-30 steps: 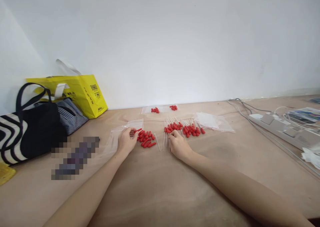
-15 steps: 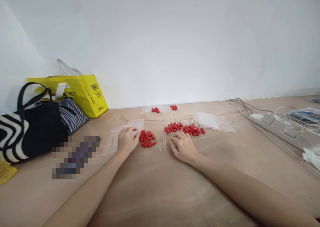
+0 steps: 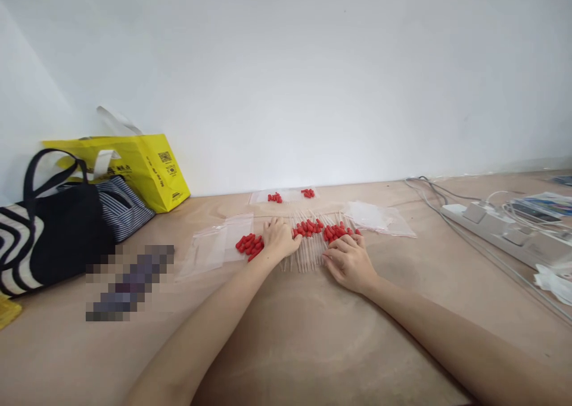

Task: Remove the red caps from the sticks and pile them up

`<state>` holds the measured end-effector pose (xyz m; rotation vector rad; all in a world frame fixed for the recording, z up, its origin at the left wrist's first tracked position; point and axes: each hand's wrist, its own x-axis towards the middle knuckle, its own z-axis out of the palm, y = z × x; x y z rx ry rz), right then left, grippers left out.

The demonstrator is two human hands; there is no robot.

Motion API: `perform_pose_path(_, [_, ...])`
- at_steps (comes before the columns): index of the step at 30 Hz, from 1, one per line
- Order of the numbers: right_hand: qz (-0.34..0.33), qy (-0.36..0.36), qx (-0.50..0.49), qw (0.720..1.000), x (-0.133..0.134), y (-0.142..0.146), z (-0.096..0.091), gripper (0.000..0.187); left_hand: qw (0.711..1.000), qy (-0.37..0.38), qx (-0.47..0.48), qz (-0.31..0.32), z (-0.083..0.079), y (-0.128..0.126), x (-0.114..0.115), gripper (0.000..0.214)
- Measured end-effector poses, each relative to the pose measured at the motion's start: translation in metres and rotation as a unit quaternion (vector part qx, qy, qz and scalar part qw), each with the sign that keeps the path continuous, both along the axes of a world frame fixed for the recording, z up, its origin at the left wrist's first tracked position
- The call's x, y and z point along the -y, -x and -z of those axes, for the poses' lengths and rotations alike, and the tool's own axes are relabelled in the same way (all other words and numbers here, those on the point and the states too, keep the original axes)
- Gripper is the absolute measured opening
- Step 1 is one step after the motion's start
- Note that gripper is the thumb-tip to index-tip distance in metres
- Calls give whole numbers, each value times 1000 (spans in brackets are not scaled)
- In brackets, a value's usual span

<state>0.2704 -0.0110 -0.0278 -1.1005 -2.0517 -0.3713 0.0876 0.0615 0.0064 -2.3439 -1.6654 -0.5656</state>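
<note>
Clear thin droppers with red bulbs [image 3: 309,228] lie side by side in a row on the table, with a second bunch of red-bulbed droppers [image 3: 334,232] to their right. My left hand [image 3: 279,238] rests at the row's left edge, thumb apart from the fingers, and appears to hold nothing. My right hand [image 3: 353,264] lies over the right bunch, its fingers loosely bent and touching the droppers near their bulbs. A smaller pile of red bulbs [image 3: 249,245] sits left of my left hand, partly hidden by my wrist.
Flat clear bags [image 3: 205,250] lie at the left and more plastic bags [image 3: 370,216] at the right. Behind, a bag with red-tipped pieces [image 3: 290,196] is by the wall. A yellow bag [image 3: 156,173], a black bag [image 3: 67,227] and a power strip [image 3: 504,233] flank the area.
My left hand has moved right, from beside the small red pile to the row of droppers. My right hand has shifted right, from the row onto the right bunch.
</note>
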Motion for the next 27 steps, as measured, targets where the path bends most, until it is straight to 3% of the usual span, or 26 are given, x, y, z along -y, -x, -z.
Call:
perform_pose_path(4, [-7,6,5,1000,0,3,0,13,999,-10,14,-36,-1,1,3,24])
perform_pose_path(8, [-2,-5,-7,1000,0,1,0,13,997,-40,42,-60,-8,18,21,25])
perform_pose_path(10, [0,-18,-19,1000,2,0,-2,16,995,-75,60,-12,-10,31,38,23])
perform_pose_path(14, [-28,-18,8,999,13,3,-9,40,979,-95,39,174,-7,57,74,16])
perform_pose_path(16, [-57,-1,44,997,21,7,-11,42,967,-107,24,229,-3,65,86,13])
perform_pose_path(27, [-121,70,34,990,21,23,1,16,947,-149,-5,286,8,66,89,11])
